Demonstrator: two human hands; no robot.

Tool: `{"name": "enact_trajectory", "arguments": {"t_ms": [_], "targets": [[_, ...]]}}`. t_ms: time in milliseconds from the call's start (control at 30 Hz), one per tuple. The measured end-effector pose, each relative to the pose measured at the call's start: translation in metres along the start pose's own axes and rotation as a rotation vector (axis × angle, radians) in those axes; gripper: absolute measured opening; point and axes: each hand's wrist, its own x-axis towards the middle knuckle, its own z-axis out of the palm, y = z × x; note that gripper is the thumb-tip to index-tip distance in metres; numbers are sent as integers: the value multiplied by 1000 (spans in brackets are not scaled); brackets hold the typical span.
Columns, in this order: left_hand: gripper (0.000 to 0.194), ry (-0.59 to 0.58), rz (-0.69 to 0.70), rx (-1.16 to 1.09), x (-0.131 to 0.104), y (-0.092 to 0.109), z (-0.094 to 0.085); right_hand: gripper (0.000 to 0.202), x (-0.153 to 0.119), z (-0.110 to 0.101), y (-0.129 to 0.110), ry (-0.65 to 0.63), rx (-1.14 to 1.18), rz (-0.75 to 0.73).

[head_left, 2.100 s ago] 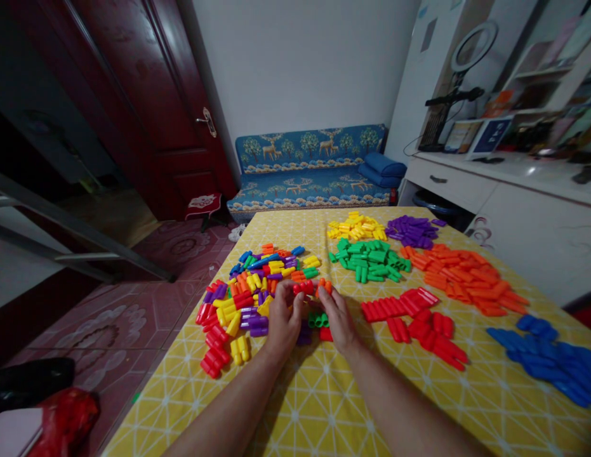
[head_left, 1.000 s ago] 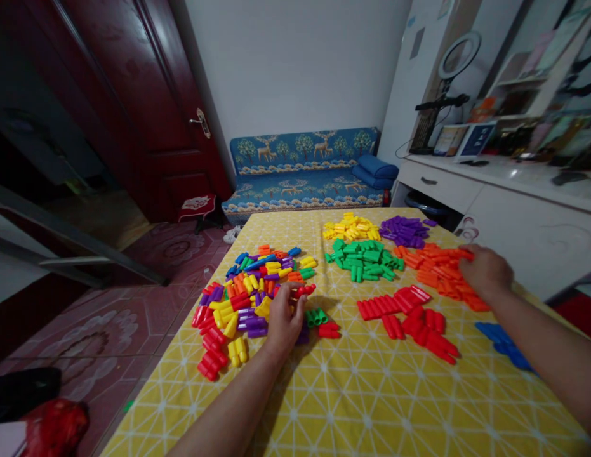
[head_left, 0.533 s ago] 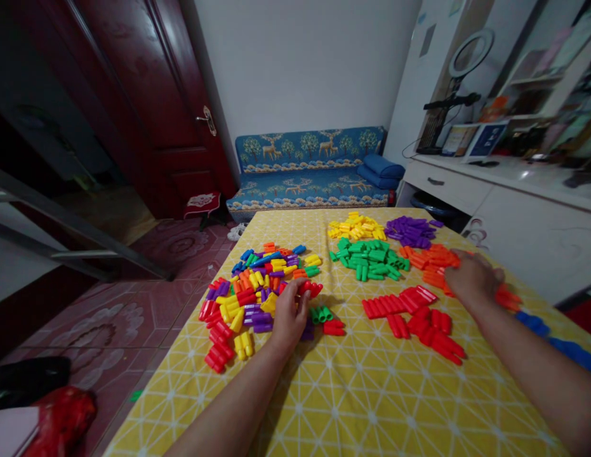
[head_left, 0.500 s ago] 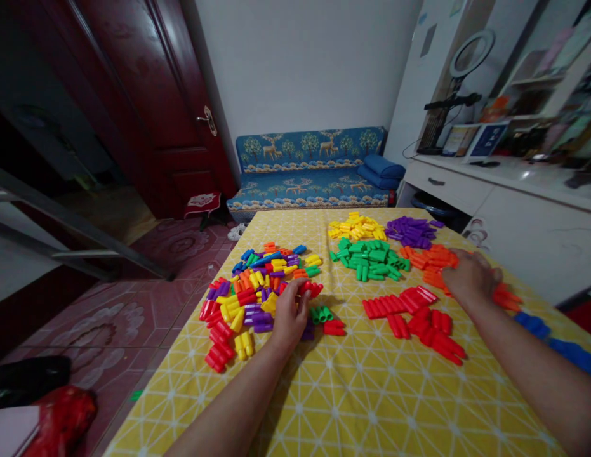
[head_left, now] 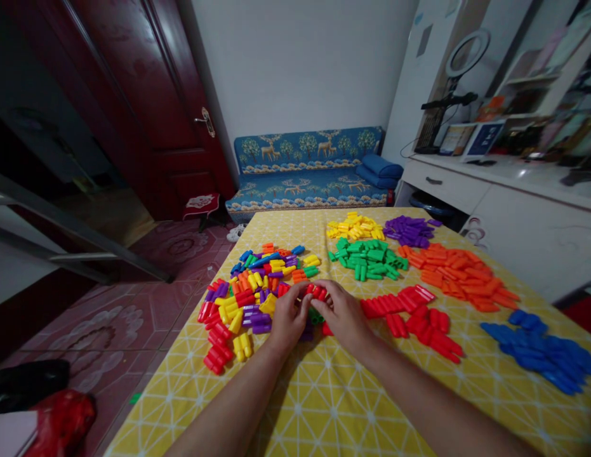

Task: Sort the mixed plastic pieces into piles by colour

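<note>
Between my left hand [head_left: 287,318] and right hand [head_left: 346,316], both pinching: red pieces [head_left: 317,292].
I'm probably joining or separating them; next needs a steady grip, just right of the mixed heap [head_left: 245,298].

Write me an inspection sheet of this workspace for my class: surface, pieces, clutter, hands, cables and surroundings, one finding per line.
Surface: table covered with yellow, white-lined cloth.
Pieces: red piece at the fingers; mixed-colour pile at left; yellow pile, purple pile, green pile, orange pile, red group and blue pile to the right.
Clutter: boxes and other items on the white dresser.
Hands: left hand grips the red piece; right hand meets it, grip unclear.
Cables: thin dark cable at the dresser's left end.
Surroundings: blue patterned sofa, dark red door.
</note>
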Motion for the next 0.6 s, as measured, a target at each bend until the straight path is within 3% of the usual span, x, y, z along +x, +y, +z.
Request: {"name": "enact_trajectory", "arguments": {"t_ms": [100, 200, 367, 467, 533, 600], "targets": [[21, -33, -16, 7, -1, 0, 0, 27, 1, -1, 5, 59, 4, -2], [25, -72, -27, -4, -2, 1, 0, 28, 3, -18, 16, 88, -57, 32], [24, -52, 4, 29, -2, -2, 2, 29, 11, -77, 51, 209, -342, 120], [24, -39, 42, 54, -2, -5, 3, 25, 12, -108, 70, 183, -542, 151], [24, -29, 51, 61, -1, -7, 3, 23, 10, -115, 73, 183, -688, 103], [25, -18, 53, 57, -1, -9, 4, 23, 6, -108, 65, 186, -732, 9]]}}
